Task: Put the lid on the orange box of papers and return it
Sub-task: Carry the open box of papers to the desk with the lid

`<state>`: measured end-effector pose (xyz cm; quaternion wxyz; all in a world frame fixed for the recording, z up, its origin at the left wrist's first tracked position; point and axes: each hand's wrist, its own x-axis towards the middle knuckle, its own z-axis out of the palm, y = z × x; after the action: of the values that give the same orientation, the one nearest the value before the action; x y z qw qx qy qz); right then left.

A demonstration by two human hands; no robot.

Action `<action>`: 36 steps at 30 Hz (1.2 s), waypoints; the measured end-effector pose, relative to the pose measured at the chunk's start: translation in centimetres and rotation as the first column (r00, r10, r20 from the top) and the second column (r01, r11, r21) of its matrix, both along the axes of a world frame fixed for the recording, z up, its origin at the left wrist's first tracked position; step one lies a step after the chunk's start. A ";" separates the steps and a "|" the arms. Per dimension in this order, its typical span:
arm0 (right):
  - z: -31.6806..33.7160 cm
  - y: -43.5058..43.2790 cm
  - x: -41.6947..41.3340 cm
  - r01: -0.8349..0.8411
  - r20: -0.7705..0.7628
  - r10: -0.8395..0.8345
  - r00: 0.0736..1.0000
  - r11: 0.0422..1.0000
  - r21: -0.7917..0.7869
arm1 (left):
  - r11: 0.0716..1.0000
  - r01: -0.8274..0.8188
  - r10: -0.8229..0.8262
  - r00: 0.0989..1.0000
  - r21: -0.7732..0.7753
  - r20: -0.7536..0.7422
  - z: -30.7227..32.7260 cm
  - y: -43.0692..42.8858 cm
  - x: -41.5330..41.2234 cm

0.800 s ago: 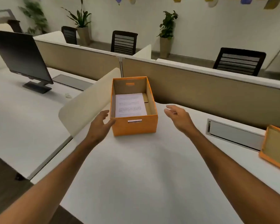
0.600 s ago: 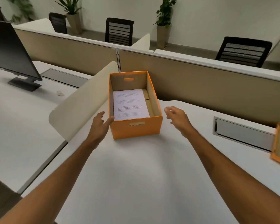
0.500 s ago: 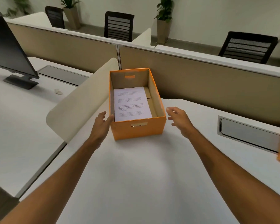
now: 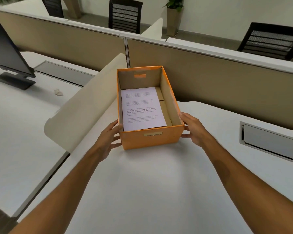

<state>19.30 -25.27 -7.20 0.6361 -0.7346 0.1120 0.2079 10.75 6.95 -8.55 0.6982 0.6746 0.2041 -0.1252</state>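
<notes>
The orange box (image 4: 150, 141) stands open on the white desk (image 4: 150, 191), near the beige partition. A stack of printed white papers (image 4: 141, 108) lies flat inside it, toward its left wall. My left hand (image 4: 108, 137) presses against the box's left side at the front corner, fingers spread along the wall. On the opposite side, my right hand (image 4: 193, 129) holds the right wall near the front corner. The box sits between both palms. The lid is out of view.
A curved cream divider (image 4: 85, 105) rises just left of the box. The beige partition (image 4: 227, 78) runs behind it. A metal cable flap (image 4: 269, 142) sits at the right, and a monitor (image 4: 7, 48) and a crumpled scrap (image 4: 58, 92) are on the left desk.
Both hands have closed in from beside the box and now touch its left and right walls. The view has tilted down and left, so the orange lid at the right edge has dropped out of sight.
</notes>
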 end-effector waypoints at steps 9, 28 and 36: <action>0.3 -1.4 -1.8 -0.023 0.014 0.023 1.000 0.999 0.034 | 0.997 0.055 -0.054 0.998 -0.053 0.011 0.8 0.4 -1.6; 4.6 -16.0 -19.0 0.142 0.114 -0.154 0.981 0.984 0.111 | 0.981 0.190 -0.191 0.972 0.020 0.137 5.2 -12.6 -12.0; 5.4 -22.9 -29.0 0.225 0.139 -0.235 0.962 0.970 0.087 | 0.970 0.243 -0.244 0.961 0.024 0.126 5.8 -19.7 -19.0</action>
<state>-9.71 -48.18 -1.78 0.6879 -0.7072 0.1416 0.0810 -8.27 -12.72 -2.76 0.6863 0.7042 0.0749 -0.1658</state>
